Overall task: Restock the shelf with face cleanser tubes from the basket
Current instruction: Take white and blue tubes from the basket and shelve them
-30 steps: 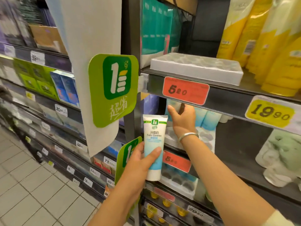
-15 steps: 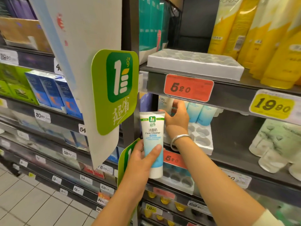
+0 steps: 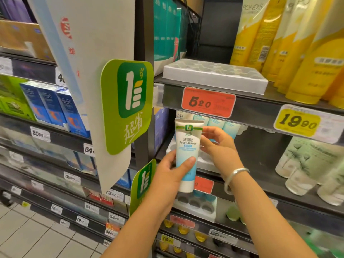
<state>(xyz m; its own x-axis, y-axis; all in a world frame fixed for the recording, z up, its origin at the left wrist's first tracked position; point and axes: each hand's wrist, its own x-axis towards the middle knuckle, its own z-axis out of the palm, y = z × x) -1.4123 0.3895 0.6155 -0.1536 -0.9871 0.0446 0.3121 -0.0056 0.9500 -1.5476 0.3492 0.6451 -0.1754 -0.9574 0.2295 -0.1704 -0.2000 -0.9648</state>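
gripping the lower body of an upright white-and-blue face cleanser tube [image 3: 187, 155], the left hand [image 3: 167, 175] is shown before the dark shelf [image 3: 260, 108]; its upper right edge is pinched by the right hand [image 3: 218, 148].

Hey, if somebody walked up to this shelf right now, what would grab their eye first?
Probably the white and blue face cleanser tube held upright at centre, the left hand gripping its lower half and the right hand touching its side. Next, the green hanging sign to its left and the red 5.20 price tag on the shelf edge above.
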